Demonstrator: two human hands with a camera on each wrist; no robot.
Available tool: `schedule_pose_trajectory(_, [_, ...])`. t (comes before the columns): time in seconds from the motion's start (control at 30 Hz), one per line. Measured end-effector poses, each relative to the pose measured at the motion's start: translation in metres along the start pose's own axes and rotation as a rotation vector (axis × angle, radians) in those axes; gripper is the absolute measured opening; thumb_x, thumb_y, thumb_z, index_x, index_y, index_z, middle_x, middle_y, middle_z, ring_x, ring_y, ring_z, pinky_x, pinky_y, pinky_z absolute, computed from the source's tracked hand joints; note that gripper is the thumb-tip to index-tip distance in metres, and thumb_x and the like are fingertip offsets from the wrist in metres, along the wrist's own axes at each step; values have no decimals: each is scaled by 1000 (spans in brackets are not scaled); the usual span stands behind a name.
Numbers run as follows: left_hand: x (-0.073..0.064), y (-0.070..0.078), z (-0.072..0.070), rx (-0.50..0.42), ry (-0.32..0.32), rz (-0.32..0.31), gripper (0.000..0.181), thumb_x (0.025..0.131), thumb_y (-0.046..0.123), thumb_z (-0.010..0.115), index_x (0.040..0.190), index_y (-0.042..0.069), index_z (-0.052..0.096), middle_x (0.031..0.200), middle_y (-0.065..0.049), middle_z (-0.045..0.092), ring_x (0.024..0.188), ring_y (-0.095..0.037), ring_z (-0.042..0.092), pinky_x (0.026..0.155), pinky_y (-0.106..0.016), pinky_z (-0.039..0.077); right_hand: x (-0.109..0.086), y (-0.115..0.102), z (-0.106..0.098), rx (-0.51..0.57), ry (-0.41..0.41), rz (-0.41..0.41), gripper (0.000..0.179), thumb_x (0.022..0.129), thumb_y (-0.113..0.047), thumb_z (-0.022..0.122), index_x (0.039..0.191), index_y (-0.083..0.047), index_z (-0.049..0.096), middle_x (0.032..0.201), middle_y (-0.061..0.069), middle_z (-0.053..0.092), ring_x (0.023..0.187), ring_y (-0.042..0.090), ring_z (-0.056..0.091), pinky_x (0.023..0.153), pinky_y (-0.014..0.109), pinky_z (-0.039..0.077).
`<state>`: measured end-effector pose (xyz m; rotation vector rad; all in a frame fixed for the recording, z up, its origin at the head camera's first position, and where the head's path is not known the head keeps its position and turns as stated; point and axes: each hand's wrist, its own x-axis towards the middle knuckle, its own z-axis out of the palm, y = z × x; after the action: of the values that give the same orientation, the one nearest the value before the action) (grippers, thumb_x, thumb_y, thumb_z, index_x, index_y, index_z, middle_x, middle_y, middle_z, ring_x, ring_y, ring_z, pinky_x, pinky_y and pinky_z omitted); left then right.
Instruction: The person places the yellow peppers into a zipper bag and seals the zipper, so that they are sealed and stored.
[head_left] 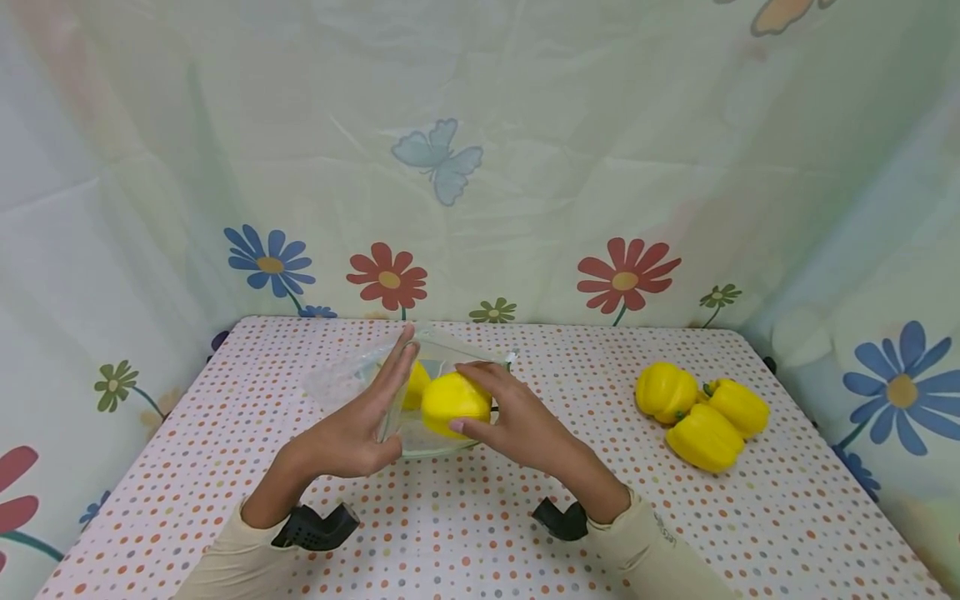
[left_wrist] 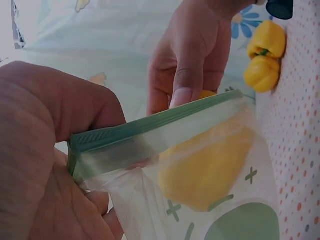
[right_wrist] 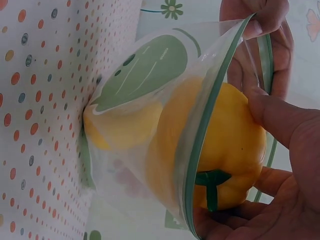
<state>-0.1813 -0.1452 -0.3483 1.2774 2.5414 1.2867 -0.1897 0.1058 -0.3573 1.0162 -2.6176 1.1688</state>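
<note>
My right hand grips a yellow bell pepper with a green stem, thumb on one side and fingers on the other. This pepper sits partly inside the mouth of a clear zip bag with a green rim and green leaf print. At the bag's rim, my left hand holds the edge, its thumb and fingers on either side and the fingers extended in the head view. Deeper in the bag lies another yellow pepper, seen through the plastic.
Three more yellow bell peppers lie grouped on the right of the table, which has a dotted cover. A printed curtain with flowers and a butterfly stands behind the table and along its sides.
</note>
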Motion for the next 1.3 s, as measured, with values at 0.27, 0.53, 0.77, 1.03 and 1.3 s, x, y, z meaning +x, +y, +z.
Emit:
schedule_pose_trajectory(0.27, [0,1,0,3,-4,1,109,73,-8,57,155,15,-11,158,5,-27,146,-20,-12,110,-61,18,1,0,-1,-18,22,27,69,83,-21,77,142,-5,46,139,10,48,112,22,53,93,38,49])
schedule_pose_trajectory(0.53, [0,2,0,-5,5,-6,110,72,-8,57,155,13,-11,158,5,-26,147,-20,-11,110,-62,16,1,2,-2,-34,55,58,66,83,-18,77,141,-5,48,139,9,50,126,28,49,101,48,43])
schedule_pose_trajectory(0.77, [0,3,0,2,10,-6,111,70,-9,59,155,9,-11,159,5,-25,147,-21,-8,110,-60,17,0,3,-3,-32,64,40,62,84,-17,77,139,-4,51,137,7,52,125,25,49,101,46,43])
schedule_pose_trajectory(1.03, [1,2,1,-8,-1,-13,110,69,-7,54,154,10,-13,158,5,-27,146,-19,-12,110,-64,11,-2,1,0,59,14,-85,56,86,-11,73,138,-3,52,140,5,51,129,22,47,102,41,42])
schedule_pose_trajectory(1.3, [0,3,1,-22,-3,-28,111,69,-9,52,155,16,-14,158,7,-27,146,-19,-13,110,-63,12,-6,1,-2,188,0,-206,40,92,-8,65,130,1,58,130,10,60,122,21,55,97,36,46])
